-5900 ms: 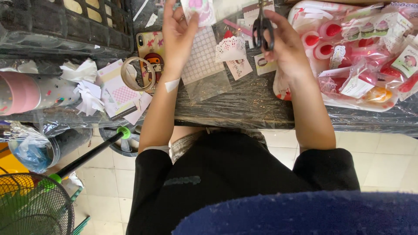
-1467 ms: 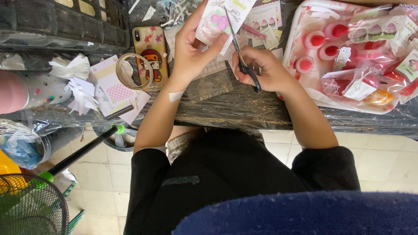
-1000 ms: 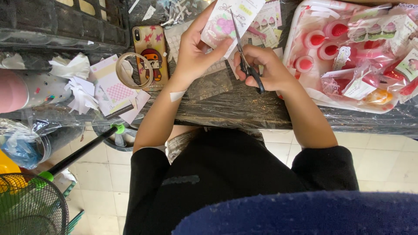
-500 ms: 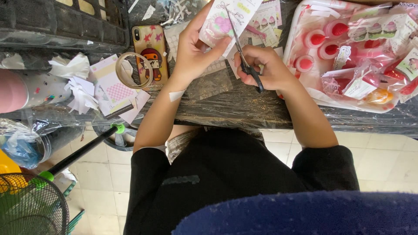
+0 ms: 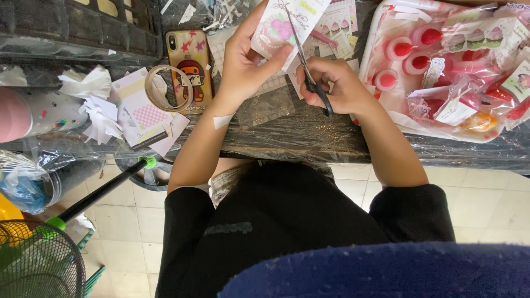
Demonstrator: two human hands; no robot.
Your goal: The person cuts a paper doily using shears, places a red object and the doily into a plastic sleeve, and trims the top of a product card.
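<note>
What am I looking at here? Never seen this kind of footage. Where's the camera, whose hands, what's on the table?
There is no machine here. One camera sits on a person's head and looks straight down, so the arms coming up from the bottom are the wearer's own.

The left hand holds up a printed paper sheet with a pink flower picture. The right hand grips black-handled scissors, with the blades lying against that sheet.

The table is covered in dark plastic film. To the left lie a phone in a cartoon case, a tape roll and paper scraps. To the right sits a tray of small pink and red packaged items. A wire basket stands on the tiled floor at lower left.
</note>
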